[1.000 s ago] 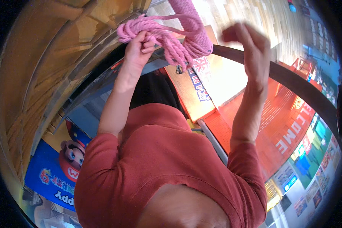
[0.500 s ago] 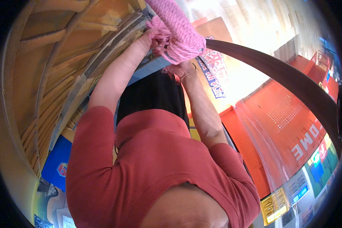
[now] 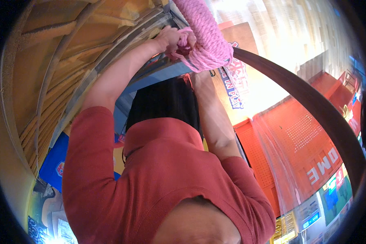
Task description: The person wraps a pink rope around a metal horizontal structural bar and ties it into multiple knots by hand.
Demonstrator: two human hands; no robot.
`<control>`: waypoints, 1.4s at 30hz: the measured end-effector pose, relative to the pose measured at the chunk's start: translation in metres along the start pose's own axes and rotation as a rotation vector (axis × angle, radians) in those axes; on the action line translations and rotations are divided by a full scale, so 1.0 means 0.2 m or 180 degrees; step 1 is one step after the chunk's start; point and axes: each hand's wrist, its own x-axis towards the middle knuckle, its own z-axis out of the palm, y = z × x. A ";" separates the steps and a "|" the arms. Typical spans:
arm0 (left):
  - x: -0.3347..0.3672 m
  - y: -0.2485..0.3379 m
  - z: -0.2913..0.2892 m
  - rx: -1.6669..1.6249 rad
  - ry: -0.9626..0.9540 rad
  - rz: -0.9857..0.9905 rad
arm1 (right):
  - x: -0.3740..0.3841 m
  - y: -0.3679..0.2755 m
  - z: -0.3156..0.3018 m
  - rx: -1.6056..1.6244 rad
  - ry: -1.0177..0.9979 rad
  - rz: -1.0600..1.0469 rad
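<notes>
Thick pink rope is coiled tightly round a long post or bar [image 3: 207, 34] at the top of the view, with looser turns at its near end. My left hand [image 3: 168, 38] is closed on a loose bunch of the pink rope [image 3: 186, 40], just left of the wrapped part. My right hand [image 3: 199, 76] reaches up under the near end of the wrapping. The rope covers its fingers, so their hold is hidden. A blue-grey bar [image 3: 156, 75] runs slantwise below the rope, between my forearms.
A brown ribbed structure [image 3: 55, 53] curves along the left. From the wrapped end, a dark curved band [image 3: 301, 89] arches to the right. Beyond it stand a wooden panel with printed lettering [image 3: 238, 40] and an orange-red perforated panel [image 3: 288, 138].
My left hand has moved slightly right and up with the rope bunch and is now more visible. The wrapped post has shifted right in view. My right hand is now more hidden.
</notes>
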 end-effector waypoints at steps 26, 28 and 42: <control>0.04 0.04 0.14 -0.0718 0.0868 0.1590 | -0.05 0.12 -0.33 -0.1461 0.0084 -0.1615; 0.06 0.02 0.18 -0.0570 0.0957 0.1732 | -0.03 0.11 -0.35 -0.1306 0.0232 -0.1963; 0.02 0.16 0.14 0.0240 0.1717 0.1292 | -0.40 0.10 -0.11 -0.1494 0.1381 -0.1839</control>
